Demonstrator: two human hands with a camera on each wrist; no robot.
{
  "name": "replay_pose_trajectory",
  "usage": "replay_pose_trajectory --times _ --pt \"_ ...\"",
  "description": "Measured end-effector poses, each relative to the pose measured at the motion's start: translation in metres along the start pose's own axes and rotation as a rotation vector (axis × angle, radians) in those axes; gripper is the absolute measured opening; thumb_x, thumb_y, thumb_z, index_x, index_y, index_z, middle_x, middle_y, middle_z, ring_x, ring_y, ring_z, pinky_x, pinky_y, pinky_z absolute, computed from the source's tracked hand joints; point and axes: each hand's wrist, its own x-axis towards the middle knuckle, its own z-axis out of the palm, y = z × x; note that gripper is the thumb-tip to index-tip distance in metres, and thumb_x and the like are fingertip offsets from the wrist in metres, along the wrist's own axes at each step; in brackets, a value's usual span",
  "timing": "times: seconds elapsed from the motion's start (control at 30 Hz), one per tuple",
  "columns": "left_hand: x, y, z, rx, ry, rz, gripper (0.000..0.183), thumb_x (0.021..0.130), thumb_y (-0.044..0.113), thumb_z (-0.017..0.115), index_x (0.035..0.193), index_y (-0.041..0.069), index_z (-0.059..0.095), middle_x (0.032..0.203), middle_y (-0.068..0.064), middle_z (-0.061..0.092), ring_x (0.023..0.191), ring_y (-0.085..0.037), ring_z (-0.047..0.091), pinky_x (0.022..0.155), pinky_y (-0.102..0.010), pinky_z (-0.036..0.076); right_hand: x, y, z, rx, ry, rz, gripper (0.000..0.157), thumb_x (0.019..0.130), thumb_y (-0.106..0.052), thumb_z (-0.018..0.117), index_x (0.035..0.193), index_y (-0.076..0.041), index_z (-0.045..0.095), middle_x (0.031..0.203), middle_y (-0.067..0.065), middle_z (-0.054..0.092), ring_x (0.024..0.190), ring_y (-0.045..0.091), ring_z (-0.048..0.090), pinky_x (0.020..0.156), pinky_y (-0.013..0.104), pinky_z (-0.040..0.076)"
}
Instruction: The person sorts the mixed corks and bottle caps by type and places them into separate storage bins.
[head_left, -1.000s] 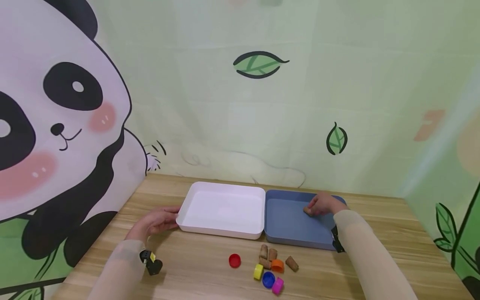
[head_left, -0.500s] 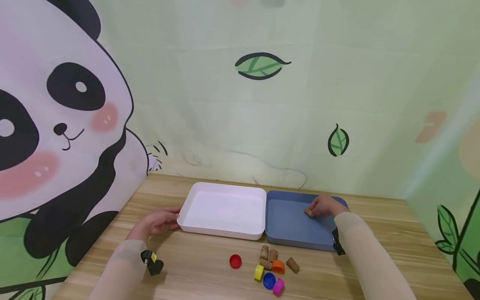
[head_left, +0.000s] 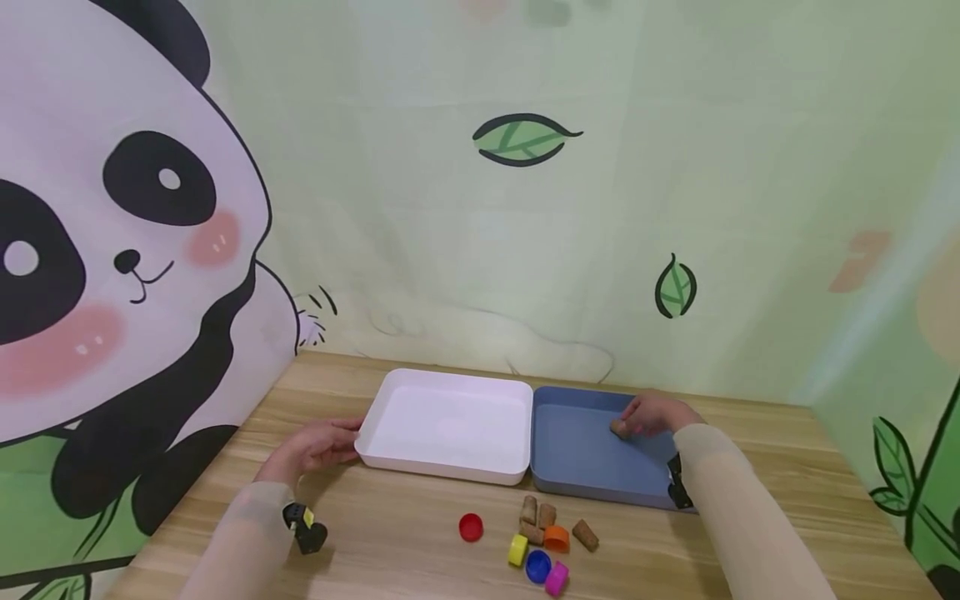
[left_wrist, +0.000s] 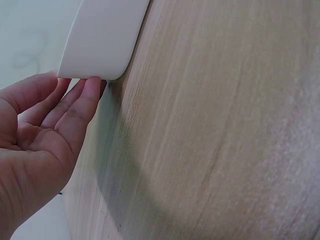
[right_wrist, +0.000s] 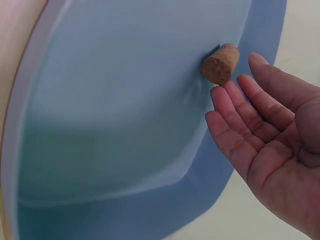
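A small cork (right_wrist: 220, 65) lies in the blue tray (head_left: 573, 454) on the right.
The right hand (right_wrist: 277, 155) is loose and holds nothing; its fingertips may just touch the cork, hard to tell. The left hand (left_wrist: 45, 137) touches the white tray (head_left: 450, 425) with unclenched fingers. Nearer, other corks (head_left: 547, 516) and bright caps (head_left: 517, 551) sit on the worktop (head_left: 390, 533).
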Motion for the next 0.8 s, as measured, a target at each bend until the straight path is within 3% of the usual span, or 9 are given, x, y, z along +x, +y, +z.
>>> replay_pose_trajectory --times 0.33,0.57,0.8 --pt "0.0 0.002 0.002 0.017 0.03 -0.042 0.057 0.102 0.003 0.057 0.154 -0.008 0.035 0.153 -0.031 0.046 0.095 -0.013 0.068 0.093 -0.032 0.064 -0.022 -0.008 -0.016 -0.005 0.052 -0.06 0.033 0.096 -0.003 0.06 0.123 0.017 0.062 0.115 0.03 0.071 0.106 0.037 0.069 0.093 0.047 0.062" --pt "-0.001 -0.001 0.002 -0.012 0.007 -0.005 0.059 0.1 -0.003 0.056 0.152 -0.013 0.032 0.13 -0.022 0.068 0.091 -0.012 0.068 0.087 -0.03 0.065 -0.037 -0.018 -0.03 -0.096 0.123 -0.189 0.035 0.097 -0.009 0.062 0.122 0.015 0.065 0.108 0.026 0.075 0.094 0.03 0.071 0.082 0.04 0.063" --pt "-0.002 0.001 0.003 -0.015 0.009 -0.002 0.059 0.101 -0.001 0.057 0.153 -0.013 0.031 0.145 -0.031 0.056 0.093 -0.011 0.068 0.09 -0.031 0.065 -0.061 -0.037 -0.04 -0.02 0.175 -0.249 0.038 0.1 -0.012 0.06 0.127 0.014 0.062 0.122 0.031 0.069 0.104 0.034 0.07 0.092 0.047 0.063"
